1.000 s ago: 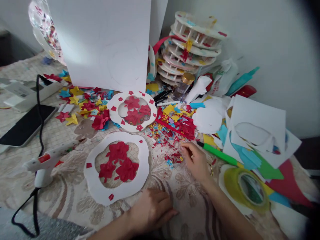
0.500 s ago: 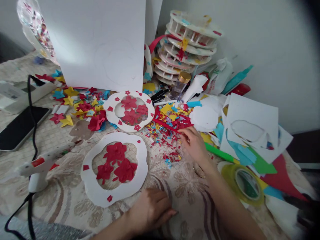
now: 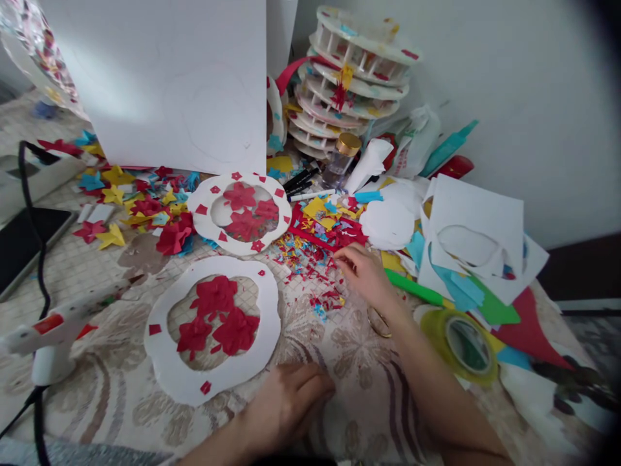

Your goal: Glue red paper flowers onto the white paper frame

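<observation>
My right hand (image 3: pixel 365 273) reaches over a heap of small paper scraps (image 3: pixel 310 262). Its thumb and fingers are pinched together beside a red paper strip (image 3: pixel 315 239); anything between the fingertips is too small to make out. My left hand (image 3: pixel 294 401) lies on the patterned cloth with its fingers curled under, hiding whatever may be in them. To its upper left, a white wavy-edged ring (image 3: pixel 160 366) frames red paper flowers (image 3: pixel 237 330) and carries a few small red pieces. Behind it lies a second ring (image 3: pixel 201 226) with more red pieces along its rim.
A glue gun (image 3: pixel 53 346) with a black cable and a phone (image 3: pixel 36 243) are at left. Paper stars (image 3: pixel 111 236) lie below a tall white board (image 3: pixel 184 84). A tiered decorated stack (image 3: pixel 359 77) stands behind. Yellow tape (image 3: pixel 458 343) and cut paper (image 3: pixel 485 207) are at right.
The view has shifted a little, so most things sit further left. My right hand's fingertips have drawn slightly back from the red strip. My left hand stays on the cloth.
</observation>
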The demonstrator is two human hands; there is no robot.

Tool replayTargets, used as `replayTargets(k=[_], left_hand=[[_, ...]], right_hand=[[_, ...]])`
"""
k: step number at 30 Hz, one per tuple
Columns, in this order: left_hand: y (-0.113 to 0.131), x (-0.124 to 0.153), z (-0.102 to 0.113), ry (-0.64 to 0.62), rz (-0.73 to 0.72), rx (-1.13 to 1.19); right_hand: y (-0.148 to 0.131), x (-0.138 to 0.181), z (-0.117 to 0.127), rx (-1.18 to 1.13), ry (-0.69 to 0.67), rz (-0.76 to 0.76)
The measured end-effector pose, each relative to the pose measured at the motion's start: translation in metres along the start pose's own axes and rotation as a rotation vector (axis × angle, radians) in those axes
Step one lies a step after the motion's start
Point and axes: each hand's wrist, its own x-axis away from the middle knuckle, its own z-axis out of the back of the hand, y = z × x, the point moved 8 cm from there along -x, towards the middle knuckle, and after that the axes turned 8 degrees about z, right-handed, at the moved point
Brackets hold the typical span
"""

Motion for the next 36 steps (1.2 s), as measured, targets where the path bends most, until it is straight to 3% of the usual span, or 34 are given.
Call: replayTargets(k=[17,36], left_hand=[[0.003,0.000,0.000,0.019,-0.023,-0.040],[0.002,0.001,-0.003,0.005,-0.021,-0.070]], right_hand=[[-0.018,-0.024,-0.042,0.113,-0.099,0.051],[-0.013,-0.027,-0.051,0.160,-0.132,0.064]])
